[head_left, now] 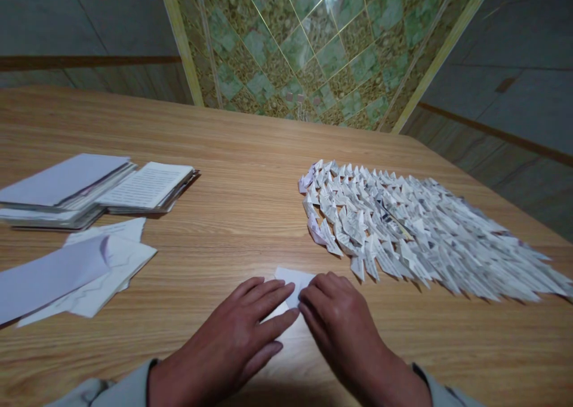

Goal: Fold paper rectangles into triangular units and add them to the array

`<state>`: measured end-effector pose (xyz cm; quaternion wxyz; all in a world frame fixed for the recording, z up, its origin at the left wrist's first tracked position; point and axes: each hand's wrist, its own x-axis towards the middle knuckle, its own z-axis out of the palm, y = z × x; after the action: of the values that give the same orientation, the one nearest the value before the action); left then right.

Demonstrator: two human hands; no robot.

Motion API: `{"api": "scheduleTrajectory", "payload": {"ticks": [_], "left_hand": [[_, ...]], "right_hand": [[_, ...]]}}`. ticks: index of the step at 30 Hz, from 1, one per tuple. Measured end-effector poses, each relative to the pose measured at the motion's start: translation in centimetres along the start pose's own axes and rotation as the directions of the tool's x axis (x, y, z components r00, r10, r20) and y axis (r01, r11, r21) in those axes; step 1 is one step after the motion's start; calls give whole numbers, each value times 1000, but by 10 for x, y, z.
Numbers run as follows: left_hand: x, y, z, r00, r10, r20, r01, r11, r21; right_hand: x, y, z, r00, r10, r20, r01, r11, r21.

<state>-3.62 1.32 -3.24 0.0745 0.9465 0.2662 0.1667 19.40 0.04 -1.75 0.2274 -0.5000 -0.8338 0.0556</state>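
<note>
White paper sheet (293, 284): on the wood-grain tabletop (250, 156), between both hands, near the table's near side.
Left hand (228, 341): fingers extended, tips pressed on the sheet's left part.
Right hand (344, 329): fingers curved over the sheet's right part, just beside the left fingertips; hands together.
Folded printed-paper pieces (403, 228): many, in overlapping rows, right of the hands.
Opened booklets (147, 186): stacked at far left, above loose white sheets (94, 276).
</note>
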Motion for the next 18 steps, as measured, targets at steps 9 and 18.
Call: {"api": "scheduleTrajectory", "payload": {"ticks": [9, 18], "left_hand": [[31, -15, -13, 951, -306, 33, 303, 911, -280], [40, -11, -7, 932, -361, 37, 357, 894, -271]], "right_hand": [[0, 5, 2, 998, -61, 20, 59, 994, 90], [-1, 7, 4, 998, -62, 11, 58, 980, 191]]}}
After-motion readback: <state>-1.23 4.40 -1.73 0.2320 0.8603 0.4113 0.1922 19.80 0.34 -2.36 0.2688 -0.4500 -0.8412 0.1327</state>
